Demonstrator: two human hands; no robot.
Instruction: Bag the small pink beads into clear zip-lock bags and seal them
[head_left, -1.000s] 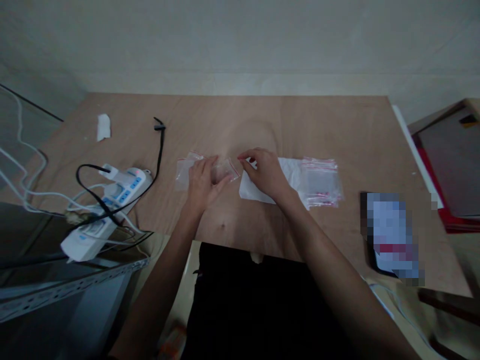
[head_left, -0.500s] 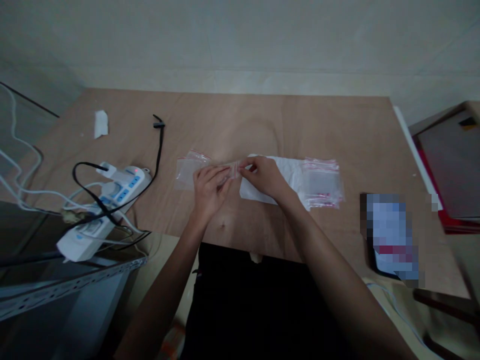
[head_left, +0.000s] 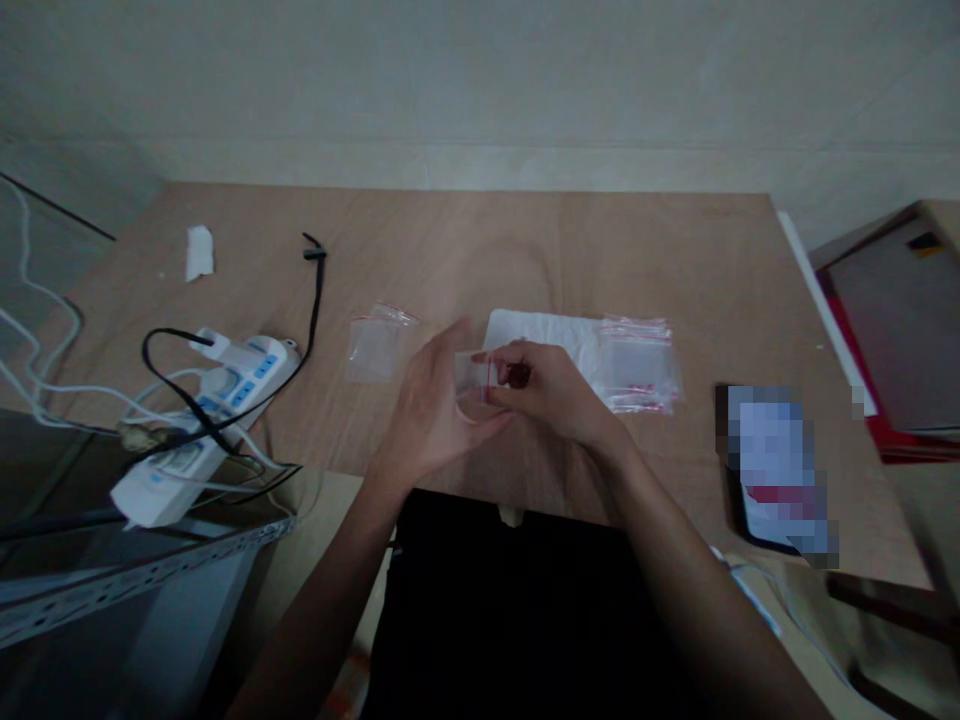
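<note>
A small clear zip-lock bag [head_left: 469, 380] with a red seal line is held up over the table. My right hand [head_left: 555, 390] pinches it near the red line between thumb and fingers. On the other side, my left hand [head_left: 429, 412] is open around the bag, its thumb stretched out below and its fingers above; whether it touches the plastic I cannot tell. Flat on the table to the left lie a few similar bags [head_left: 372, 350]. Behind my right hand lies a white sheet or pouch [head_left: 570, 335], with a stack of red-edged zip-lock bags [head_left: 639, 362] at its right end.
A white power strip [head_left: 262, 368] with plugs and tangled black and white cables takes up the left edge. A white scrap [head_left: 199, 252] lies at the back left. On the right is a phone [head_left: 776, 450], blurred out, and beyond it a box-like object [head_left: 900, 320].
The bag has come up off the table toward me, pinched in my right hand. My left hand has opened from lying over the bag, its fingers now spread beside it.
</note>
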